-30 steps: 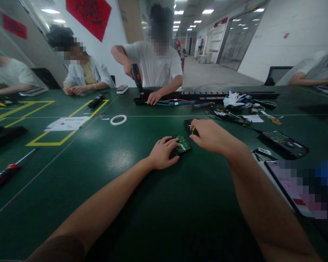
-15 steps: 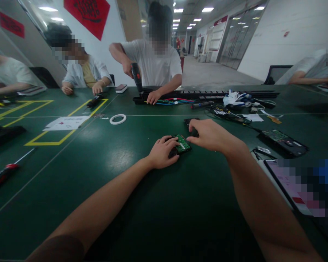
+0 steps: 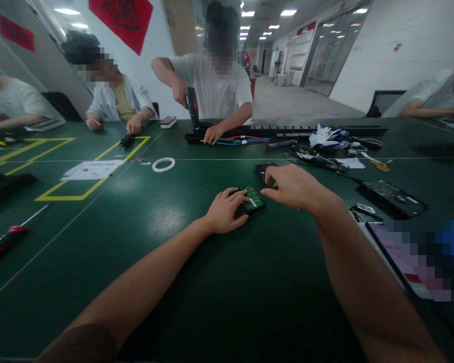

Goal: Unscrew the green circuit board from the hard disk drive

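On the green table, my left hand (image 3: 227, 210) is closed on a black-cased device with a green circuit board (image 3: 254, 198). Its fingers lie over the top and the thumb is along the near edge. Just to the right, my right hand (image 3: 293, 186) is bent down with thumb and forefinger curled together. A bit of yellow shows beneath those fingers; what they hold is mostly hidden. Behind the fingertips lies a second black part (image 3: 263, 170), partly covered by the hand.
Another opened device (image 3: 393, 197) and a tablet-like screen (image 3: 395, 257) lie to my right. Cables (image 3: 314, 157) and a white-blue bundle (image 3: 327, 137) are beyond. Left are a tape roll (image 3: 163, 165) and a screwdriver (image 3: 7, 239). Across, a person holds a power driver (image 3: 192, 107) over long black rails (image 3: 295, 132).
My right hand has shifted very slightly, and yellow now shows under its fingers. My left hand stays on the device. Across the table, a seated person's hand has moved a little over a dark object.
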`<action>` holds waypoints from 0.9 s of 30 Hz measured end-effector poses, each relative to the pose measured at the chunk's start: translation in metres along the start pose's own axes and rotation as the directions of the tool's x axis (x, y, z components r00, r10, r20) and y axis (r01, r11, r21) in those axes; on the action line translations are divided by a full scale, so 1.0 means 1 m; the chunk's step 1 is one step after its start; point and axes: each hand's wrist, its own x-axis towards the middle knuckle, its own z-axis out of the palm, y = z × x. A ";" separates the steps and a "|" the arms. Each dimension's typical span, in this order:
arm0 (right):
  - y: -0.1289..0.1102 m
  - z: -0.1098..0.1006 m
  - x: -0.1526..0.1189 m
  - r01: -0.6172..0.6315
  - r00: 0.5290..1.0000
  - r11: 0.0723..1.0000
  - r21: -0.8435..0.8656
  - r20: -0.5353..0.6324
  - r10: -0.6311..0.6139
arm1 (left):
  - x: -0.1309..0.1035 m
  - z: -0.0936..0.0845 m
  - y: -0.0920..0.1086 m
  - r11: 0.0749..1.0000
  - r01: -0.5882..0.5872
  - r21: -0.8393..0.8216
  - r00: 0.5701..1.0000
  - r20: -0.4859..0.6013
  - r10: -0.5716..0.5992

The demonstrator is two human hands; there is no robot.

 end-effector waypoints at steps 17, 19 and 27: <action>0.000 0.000 -0.001 0.058 0.998 0.996 0.073 0.014 -0.060 | 0.000 0.001 -0.001 1.000 -0.004 -0.002 1.000 -0.009 0.004; 0.000 0.001 -0.002 0.095 0.995 0.992 0.081 0.005 -0.095 | -0.001 0.002 -0.002 1.000 -0.006 -0.001 1.000 -0.011 0.006; -0.003 0.003 0.001 0.126 0.991 0.988 0.084 -0.045 -0.122 | 0.000 0.002 -0.002 1.000 0.000 -0.006 1.000 -0.003 0.000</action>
